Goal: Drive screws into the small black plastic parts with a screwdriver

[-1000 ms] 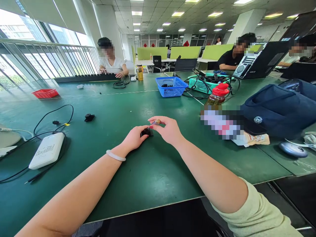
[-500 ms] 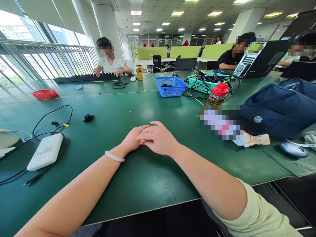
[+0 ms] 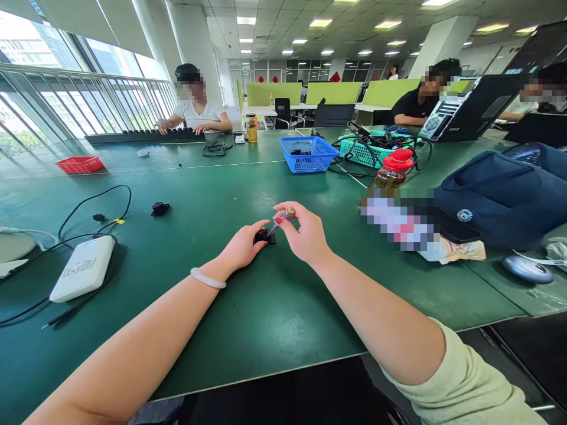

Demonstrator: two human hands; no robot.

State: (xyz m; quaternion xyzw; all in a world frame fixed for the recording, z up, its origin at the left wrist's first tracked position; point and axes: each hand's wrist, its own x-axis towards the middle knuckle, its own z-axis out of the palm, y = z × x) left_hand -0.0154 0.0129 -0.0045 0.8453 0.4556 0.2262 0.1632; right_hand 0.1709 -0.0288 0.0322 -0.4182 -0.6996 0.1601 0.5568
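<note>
On the green table, my left hand (image 3: 239,247), with a pale bangle at its wrist, grips a small black part (image 3: 265,237) between thumb and fingers. The part's exact kind is too small to make out. Pinched in the fingers of my right hand (image 3: 305,235) is a small screwdriver (image 3: 286,215) with a gold-coloured end cap. It slants down to the left, its tip at the black part. A similar small black piece (image 3: 160,208) lies farther left on the table.
A white power bank (image 3: 83,268) and black cables lie at left. Ahead stand a red tray (image 3: 80,164), a blue basket (image 3: 309,156) and a teal basket (image 3: 361,152) of cables. A red-lidded bottle (image 3: 396,165), navy bag (image 3: 500,195) and mouse (image 3: 527,268) are at right.
My right hand was lying over my left, hiding the black part. It has risen and turned, so the screwdriver and the part now show.
</note>
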